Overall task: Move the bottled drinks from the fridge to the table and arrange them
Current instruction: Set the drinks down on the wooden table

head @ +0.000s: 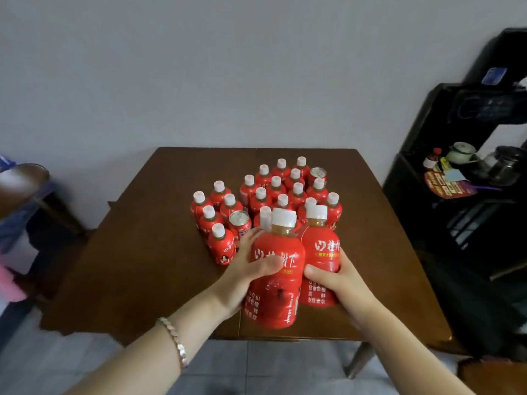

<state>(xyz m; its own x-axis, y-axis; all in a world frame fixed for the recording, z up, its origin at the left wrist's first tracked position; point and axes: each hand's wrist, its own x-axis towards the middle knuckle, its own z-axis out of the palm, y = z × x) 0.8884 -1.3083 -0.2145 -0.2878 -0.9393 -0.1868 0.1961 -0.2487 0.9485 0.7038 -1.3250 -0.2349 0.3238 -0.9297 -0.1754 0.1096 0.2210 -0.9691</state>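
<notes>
Two red-labelled drink bottles with white caps are held upright above the near part of the brown table (pixel 148 252). My left hand (pixel 251 269) grips the nearer bottle (pixel 275 280), thumb across its label. My right hand (pixel 339 277) grips the second bottle (pixel 322 252), just right of the first. Behind them several matching bottles (pixel 285 189) stand packed together on the table, with a red can (pixel 239 222) at the group's left front and another can (pixel 317 175) at the back right.
A black cabinet (pixel 427 143) stands right of the table, its shelf holding a small bottle, a white pot (pixel 460 152) and a glass kettle (pixel 502 163). A chair (pixel 25 181) sits at the left. The wall is behind the table and grey floor tiles lie below.
</notes>
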